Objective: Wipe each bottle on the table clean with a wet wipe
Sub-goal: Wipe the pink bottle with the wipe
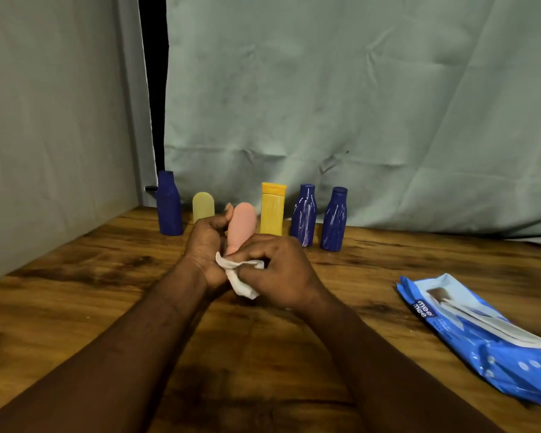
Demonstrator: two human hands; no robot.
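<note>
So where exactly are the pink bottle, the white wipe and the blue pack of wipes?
pink bottle [243, 220]: head view, on its rounded upper body.
white wipe [239, 284]: head view, on its hanging lower fold.
blue pack of wipes [481, 346]: head view, mid wrapper.

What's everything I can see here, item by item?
dark blue bottles: three, back row, one far left, two at right end
pale yellow bottle: one, back row
yellow bottle: one, back row, middle
pink bottle: one, held before the row
wipe: one, white, at pink bottle's lower end
wipes pack: one, blue, table's right
table: one, brown wood
curtain: grey-green, behind
left hand: grips pink bottle
right hand: holds wipe
</note>
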